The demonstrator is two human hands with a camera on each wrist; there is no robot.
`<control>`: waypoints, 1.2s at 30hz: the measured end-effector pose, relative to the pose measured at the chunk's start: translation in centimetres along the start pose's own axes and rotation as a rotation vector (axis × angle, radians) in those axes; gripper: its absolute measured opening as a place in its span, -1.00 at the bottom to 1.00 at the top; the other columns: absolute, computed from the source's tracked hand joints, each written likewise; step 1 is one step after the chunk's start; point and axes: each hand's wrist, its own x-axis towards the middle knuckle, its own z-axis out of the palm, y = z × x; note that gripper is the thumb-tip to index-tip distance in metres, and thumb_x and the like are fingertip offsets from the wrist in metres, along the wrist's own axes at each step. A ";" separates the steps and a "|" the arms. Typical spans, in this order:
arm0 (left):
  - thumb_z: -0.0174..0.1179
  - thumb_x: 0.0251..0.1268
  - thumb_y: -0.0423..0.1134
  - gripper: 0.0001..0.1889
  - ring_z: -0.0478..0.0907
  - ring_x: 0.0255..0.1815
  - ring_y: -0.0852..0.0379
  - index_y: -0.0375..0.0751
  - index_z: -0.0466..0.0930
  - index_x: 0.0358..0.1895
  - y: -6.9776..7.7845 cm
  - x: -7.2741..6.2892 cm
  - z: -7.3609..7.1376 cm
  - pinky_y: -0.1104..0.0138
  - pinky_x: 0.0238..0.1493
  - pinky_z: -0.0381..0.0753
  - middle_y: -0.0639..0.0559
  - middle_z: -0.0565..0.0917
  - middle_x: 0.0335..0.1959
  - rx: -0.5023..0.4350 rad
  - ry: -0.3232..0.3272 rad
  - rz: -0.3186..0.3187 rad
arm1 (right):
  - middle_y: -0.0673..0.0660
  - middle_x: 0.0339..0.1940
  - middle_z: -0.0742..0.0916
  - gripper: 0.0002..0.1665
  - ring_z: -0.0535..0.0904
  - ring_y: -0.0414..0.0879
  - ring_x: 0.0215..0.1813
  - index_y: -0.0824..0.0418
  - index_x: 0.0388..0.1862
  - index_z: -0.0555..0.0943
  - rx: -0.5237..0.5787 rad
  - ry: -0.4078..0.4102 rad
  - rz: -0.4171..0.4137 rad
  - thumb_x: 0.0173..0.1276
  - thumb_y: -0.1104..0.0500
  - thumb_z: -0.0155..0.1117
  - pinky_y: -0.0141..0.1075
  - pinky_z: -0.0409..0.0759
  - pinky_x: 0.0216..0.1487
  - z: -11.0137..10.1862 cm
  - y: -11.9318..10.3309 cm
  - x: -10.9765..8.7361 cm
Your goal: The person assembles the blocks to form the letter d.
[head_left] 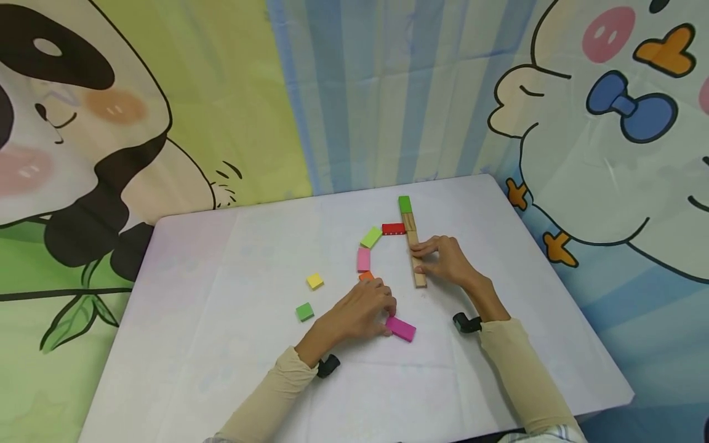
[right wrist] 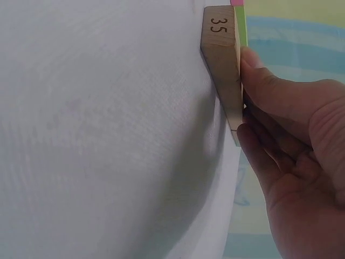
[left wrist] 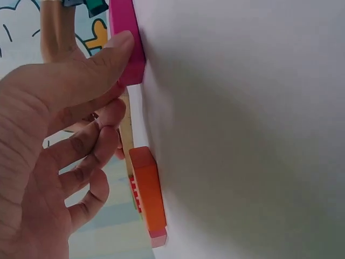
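My left hand (head_left: 360, 311) pinches one end of a magenta block (head_left: 401, 328) between thumb and forefinger, low over the white table; its other fingers curl loosely. Just beyond that hand lies an orange block (left wrist: 147, 186), partly hidden by it in the head view. My right hand (head_left: 447, 263) grips a long plain wooden block (head_left: 420, 280), thumb near the end and forefinger farther along. That end bears the number 35 in the right wrist view. A shorter wooden piece and a green block (head_left: 405, 204) continue the straight line away from me.
From the wooden line, a red block (head_left: 394, 229), a lime block (head_left: 371, 237) and a pink block (head_left: 363, 259) curve toward the orange one. A yellow block (head_left: 315, 282) and a green square block (head_left: 304, 312) lie apart to the left on the table (head_left: 221, 344). Printed cloth hangs behind.
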 end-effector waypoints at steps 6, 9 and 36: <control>0.64 0.13 0.14 -0.74 0.49 -0.03 0.22 0.19 0.84 -0.22 -1.0 2.0 -0.4 0.27 0.05 0.39 0.30 0.71 -0.26 0.018 -0.032 0.018 | 0.18 0.24 0.84 -0.49 0.70 0.22 0.32 0.26 0.10 0.84 -0.002 0.004 0.013 0.14 0.30 0.76 0.25 0.40 0.60 -0.1 0.1 0.1; 0.61 0.12 0.14 -0.74 0.48 -0.07 0.22 0.18 0.82 -0.24 -1.5 2.6 -0.5 0.28 0.04 0.37 0.31 0.69 -0.29 0.011 -0.032 0.012 | 0.19 0.24 0.84 -0.50 0.70 0.23 0.32 0.27 0.10 0.84 0.006 0.000 0.012 0.14 0.30 0.76 0.25 0.40 0.61 -0.1 0.0 0.2; 0.57 0.11 0.18 -0.67 0.39 -0.15 0.19 0.11 0.67 -0.32 -3.2 3.8 -0.6 0.22 0.05 0.31 0.25 0.56 -0.41 0.032 0.005 -0.053 | 0.16 0.25 0.84 -0.50 0.71 0.21 0.32 0.24 0.09 0.85 0.016 0.008 0.017 0.12 0.30 0.77 0.24 0.43 0.59 0.2 0.5 0.2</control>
